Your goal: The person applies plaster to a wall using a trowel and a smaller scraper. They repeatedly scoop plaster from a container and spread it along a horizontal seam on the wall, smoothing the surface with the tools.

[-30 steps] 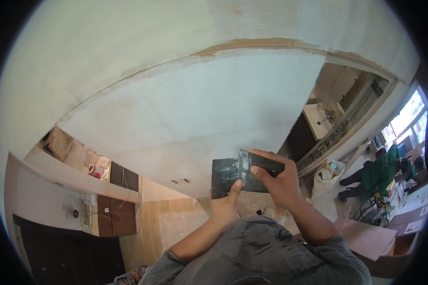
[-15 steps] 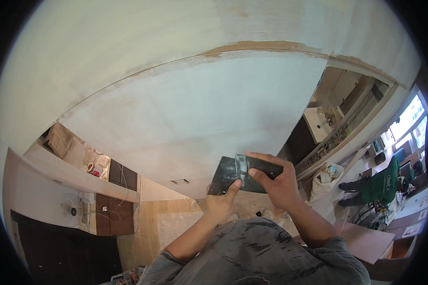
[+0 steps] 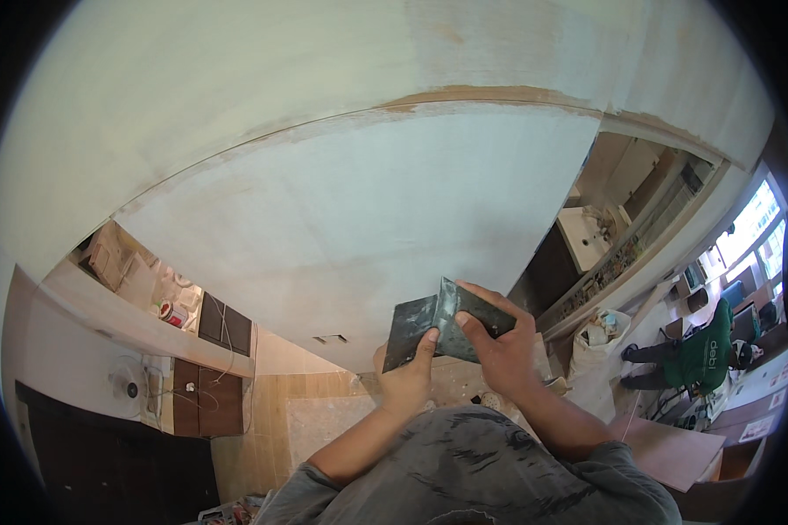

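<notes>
My left hand (image 3: pixel 406 378) grips a dark, flat rectangular scraper (image 3: pixel 404 325) smeared with white, its thumb pressed on the face. In my right hand (image 3: pixel 506 352) is a second dark flat scraper (image 3: pixel 466 325), with a pale smear along its left side. The thumb lies over its face and the fingers are behind it. Both scrapers meet edge to edge in front of my chest, tilted toward each other. Beyond them stands a large pale wall panel (image 3: pixel 350 210) with a smoothed, patchy surface.
To the right, a white sack (image 3: pixel 597 343) stands near a doorway with a basin (image 3: pixel 584 236). A person in a green top (image 3: pixel 707 354) bends over farther right. On the left are a fan (image 3: pixel 130 388), a brown cabinet (image 3: pixel 221 398) and a red-and-white can (image 3: pixel 173 312).
The two scrapers have turned against each other; the right one is now tilted more steeply, its outer end lower. The view has shifted slightly.
</notes>
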A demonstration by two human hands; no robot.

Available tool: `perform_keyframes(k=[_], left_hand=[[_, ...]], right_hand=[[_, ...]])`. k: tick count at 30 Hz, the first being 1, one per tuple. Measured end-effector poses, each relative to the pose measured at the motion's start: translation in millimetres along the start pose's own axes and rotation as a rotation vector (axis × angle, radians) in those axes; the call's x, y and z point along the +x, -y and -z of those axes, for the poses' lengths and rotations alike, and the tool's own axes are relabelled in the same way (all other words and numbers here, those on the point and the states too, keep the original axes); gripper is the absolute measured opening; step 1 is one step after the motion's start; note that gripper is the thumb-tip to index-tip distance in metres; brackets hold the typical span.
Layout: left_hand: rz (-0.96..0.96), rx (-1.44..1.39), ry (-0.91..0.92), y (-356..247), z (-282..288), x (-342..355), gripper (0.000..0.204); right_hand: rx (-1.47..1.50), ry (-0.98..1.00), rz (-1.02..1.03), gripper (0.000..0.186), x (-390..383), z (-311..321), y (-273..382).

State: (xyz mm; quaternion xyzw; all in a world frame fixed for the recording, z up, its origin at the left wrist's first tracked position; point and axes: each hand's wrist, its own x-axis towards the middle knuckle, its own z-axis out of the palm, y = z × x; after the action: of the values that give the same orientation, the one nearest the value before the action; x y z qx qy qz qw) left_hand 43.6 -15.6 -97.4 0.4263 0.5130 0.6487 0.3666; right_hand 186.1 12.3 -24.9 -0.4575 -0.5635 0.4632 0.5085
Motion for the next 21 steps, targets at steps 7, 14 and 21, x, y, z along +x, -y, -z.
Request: perform_keyframes(k=[7, 14, 21], left_hand=[[0.091, 0.084, 0.334, -4, 26, 12, 0.022], [0.088, 0.124, 0.431, 5, 31, 13, 0.024], [0.110, 0.068, 0.334, 16, 28, 4, 0.033]], right_hand=[[-0.067, 0.187, 0.041, 0.032, -1, 9, 5], [-0.205, 0.238, 0.064, 0.032, 1, 14, -8], [-0.122, 0.095, -0.001, 0.036, 0, -5, 0]])
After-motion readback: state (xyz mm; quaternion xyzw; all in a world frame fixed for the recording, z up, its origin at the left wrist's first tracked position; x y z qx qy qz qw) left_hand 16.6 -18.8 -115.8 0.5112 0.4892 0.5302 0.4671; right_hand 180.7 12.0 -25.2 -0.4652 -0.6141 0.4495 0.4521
